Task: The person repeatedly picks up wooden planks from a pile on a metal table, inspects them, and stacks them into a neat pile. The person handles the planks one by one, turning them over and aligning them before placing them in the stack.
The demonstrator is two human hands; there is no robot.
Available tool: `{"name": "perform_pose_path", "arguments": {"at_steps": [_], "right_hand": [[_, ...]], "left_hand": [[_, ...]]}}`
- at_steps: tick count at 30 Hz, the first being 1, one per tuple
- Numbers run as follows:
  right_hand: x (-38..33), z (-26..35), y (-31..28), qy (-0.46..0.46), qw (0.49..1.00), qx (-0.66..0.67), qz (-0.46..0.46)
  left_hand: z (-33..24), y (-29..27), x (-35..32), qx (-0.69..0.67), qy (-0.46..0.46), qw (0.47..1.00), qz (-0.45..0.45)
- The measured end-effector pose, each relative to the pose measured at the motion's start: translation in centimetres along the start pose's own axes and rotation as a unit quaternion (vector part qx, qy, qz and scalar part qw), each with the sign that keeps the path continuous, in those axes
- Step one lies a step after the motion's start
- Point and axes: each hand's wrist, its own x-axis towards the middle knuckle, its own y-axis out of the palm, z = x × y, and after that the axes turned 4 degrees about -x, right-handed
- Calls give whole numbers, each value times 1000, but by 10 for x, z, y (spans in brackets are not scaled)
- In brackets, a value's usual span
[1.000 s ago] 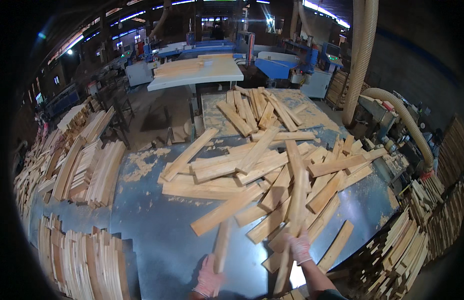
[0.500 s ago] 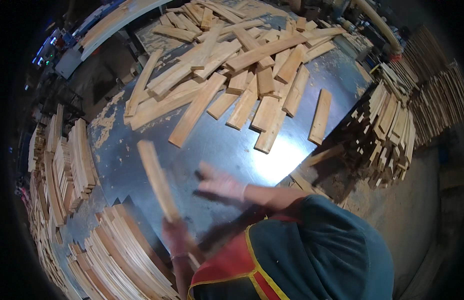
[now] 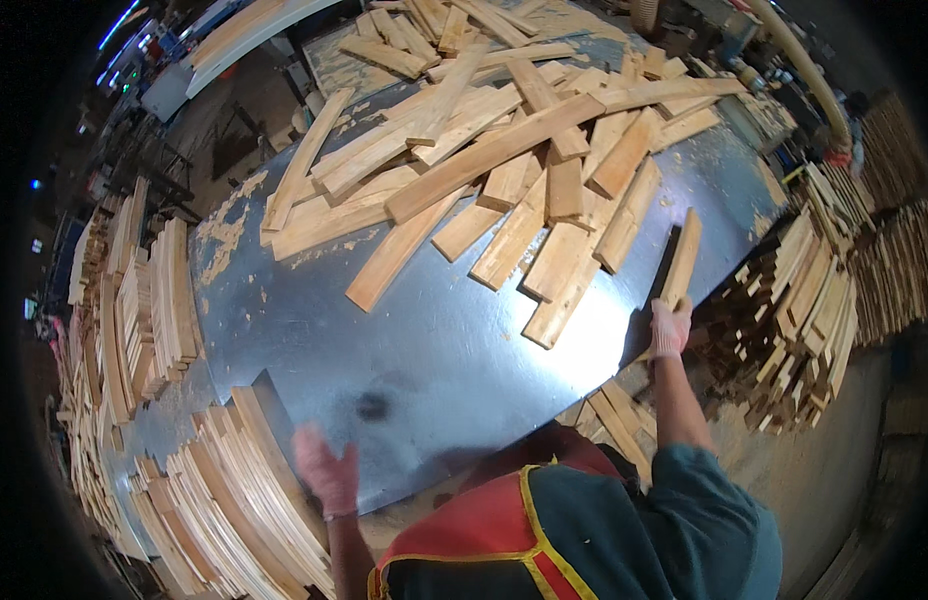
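Observation:
My right hand (image 3: 671, 328) is closed around the near end of a short wooden board (image 3: 685, 252), which is tilted up off the right edge of the metal table (image 3: 424, 370). On the other side, my left hand (image 3: 327, 470) holds nothing, its thumb apart from its slightly blurred fingers. It is beside a row of stacked wooden strips (image 3: 234, 500) at the lower left. Both hands look pinkish, as if in thin gloves. Beyond them, a loose heap of boards (image 3: 524, 230) covers the far part of the table, with one long plank (image 3: 494, 155) lying across it.
More stacked strips (image 3: 169, 310) stand at the table's left edge. Bundled wood sticks (image 3: 799, 310) are piled off the right edge, and several pieces (image 3: 619, 420) lie below it. Sawdust (image 3: 224, 235) is scattered at the left. A pale bench (image 3: 254, 40) stands at the back.
My left hand no longer holds the board it had and is beside the stacked strips. My right hand has moved right and taken hold of the short board that lay near the right edge.

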Motion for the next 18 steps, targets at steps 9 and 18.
{"name": "perform_pose_path", "arguments": {"at_steps": [9,18], "right_hand": [[-88,155,86,-420,804,-67,415],[-51,343,257,-721,431,-527,131]], "left_hand": [[-224,65,174,-695,-225,577,366],[-166,89,106,-764,-428,471,105]]}}
